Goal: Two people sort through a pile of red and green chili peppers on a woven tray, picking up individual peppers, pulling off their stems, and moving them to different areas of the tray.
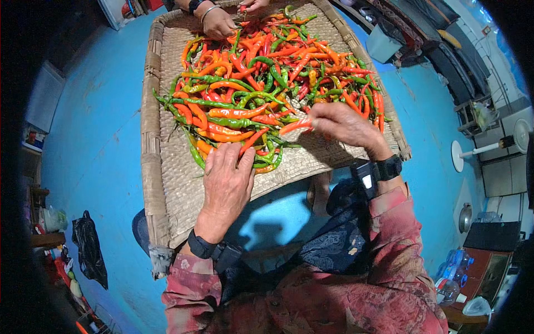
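Note:
A heap of red, orange and green chili peppers [233,113] covers much of a shallow woven tray [186,203]. My left hand [227,181] lies palm down at the heap's near edge, its fingers stretched out against the peppers; what is under the palm is hidden. To its right, my right hand [346,128] is closed in a pinch on the end of a red-orange chili pepper [295,127], which points left over the near side of the pile. Straps with dark devices circle both my wrists.
At the tray's far end, another person's hand [218,22] touches the peppers. A black plastic bag [89,250] is on the blue floor [105,161] at left. On the right are a white fan [520,135], a light bucket [384,44] and plastic bottles [457,267].

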A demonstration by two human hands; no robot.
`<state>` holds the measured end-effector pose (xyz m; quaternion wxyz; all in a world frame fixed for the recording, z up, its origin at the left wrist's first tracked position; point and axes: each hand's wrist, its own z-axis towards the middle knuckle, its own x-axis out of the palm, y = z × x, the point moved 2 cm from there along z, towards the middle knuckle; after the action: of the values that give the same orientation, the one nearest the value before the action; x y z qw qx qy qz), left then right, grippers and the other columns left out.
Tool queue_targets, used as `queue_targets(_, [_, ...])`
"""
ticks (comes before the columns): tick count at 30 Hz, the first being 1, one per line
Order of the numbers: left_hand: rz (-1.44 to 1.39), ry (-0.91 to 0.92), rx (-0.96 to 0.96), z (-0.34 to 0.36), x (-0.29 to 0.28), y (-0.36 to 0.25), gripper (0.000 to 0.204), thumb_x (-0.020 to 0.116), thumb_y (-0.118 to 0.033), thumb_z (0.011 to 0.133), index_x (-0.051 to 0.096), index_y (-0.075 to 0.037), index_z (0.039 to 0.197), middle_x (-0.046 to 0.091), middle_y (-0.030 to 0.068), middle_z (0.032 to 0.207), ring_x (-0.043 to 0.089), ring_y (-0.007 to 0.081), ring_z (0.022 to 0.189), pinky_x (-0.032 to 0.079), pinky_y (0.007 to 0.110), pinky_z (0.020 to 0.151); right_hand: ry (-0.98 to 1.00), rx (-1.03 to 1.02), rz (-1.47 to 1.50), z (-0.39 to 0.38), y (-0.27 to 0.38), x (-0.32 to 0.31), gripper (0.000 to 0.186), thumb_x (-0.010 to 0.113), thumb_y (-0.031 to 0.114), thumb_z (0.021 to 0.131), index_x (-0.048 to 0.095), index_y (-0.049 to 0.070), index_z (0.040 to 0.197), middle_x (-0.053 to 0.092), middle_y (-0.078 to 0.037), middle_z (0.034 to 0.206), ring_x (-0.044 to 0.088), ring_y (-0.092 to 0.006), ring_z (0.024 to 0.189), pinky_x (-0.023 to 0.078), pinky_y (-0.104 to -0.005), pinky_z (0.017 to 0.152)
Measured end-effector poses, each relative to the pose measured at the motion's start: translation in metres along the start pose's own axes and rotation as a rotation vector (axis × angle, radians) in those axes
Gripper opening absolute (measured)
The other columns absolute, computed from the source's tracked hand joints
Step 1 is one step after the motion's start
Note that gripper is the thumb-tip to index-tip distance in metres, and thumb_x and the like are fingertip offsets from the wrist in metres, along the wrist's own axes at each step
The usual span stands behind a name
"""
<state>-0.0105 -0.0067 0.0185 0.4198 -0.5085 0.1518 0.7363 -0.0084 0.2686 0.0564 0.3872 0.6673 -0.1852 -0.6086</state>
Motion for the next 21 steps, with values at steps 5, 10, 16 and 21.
queue_targets(5, [0.024, 0.002, 0.014, -0.001, 0.003, 0.002, 0.042, 0.072, -0.013, 0.076, 0.060, -0.004, 0.116, 0.054, 0.0154, 0.118, 0.051, 0.0355, 0.112, 0.040, 0.046, 0.098, -0.391, 0.190, -0.015, -0.019, -0.012, -0.033, 0.017, 0.057, 0.017, 0.095, 0.060, 0.001, 0.101, 0.057, -0.002, 0.085, 0.054, -0.0097, 0.078, 0.047, -0.0277, 0.070])
queue_targets(10, [0.025, 0.004, 0.019, 0.001, 0.004, -0.001, 0.041, 0.072, -0.013, 0.076, 0.061, -0.004, 0.115, 0.054, 0.0152, 0.117, 0.050, 0.0352, 0.113, 0.040, 0.046, 0.098, -0.572, 0.106, -0.114, -0.014, -0.019, -0.014, 0.021, 0.066, 0.014, 0.085, 0.065, 0.001, 0.100, 0.065, -0.015, 0.089, 0.064, -0.0285, 0.084, 0.051, -0.0388, 0.076])
queue_targets(16, [0.028, 0.012, 0.011, 0.002, 0.003, -0.001, 0.041, 0.072, -0.013, 0.076, 0.061, -0.005, 0.114, 0.054, 0.0150, 0.117, 0.049, 0.0353, 0.113, 0.040, 0.047, 0.098, 0.058, -0.262, -0.177, 0.006, 0.029, 0.070, 0.037, 0.071, 0.028, 0.082, 0.061, 0.001, 0.106, 0.060, -0.017, 0.096, 0.060, -0.0351, 0.094, 0.049, -0.0433, 0.081])
queue_targets(21, [0.013, 0.022, 0.002, 0.001, 0.004, 0.001, 0.039, 0.071, -0.011, 0.076, 0.061, -0.004, 0.113, 0.054, 0.0152, 0.118, 0.050, 0.0357, 0.113, 0.040, 0.047, 0.098, 0.120, -0.265, -0.423, 0.021, 0.028, 0.093, 0.044, 0.073, 0.035, 0.077, 0.061, 0.000, 0.102, 0.053, -0.019, 0.096, 0.053, -0.0381, 0.092, 0.047, -0.0462, 0.079])
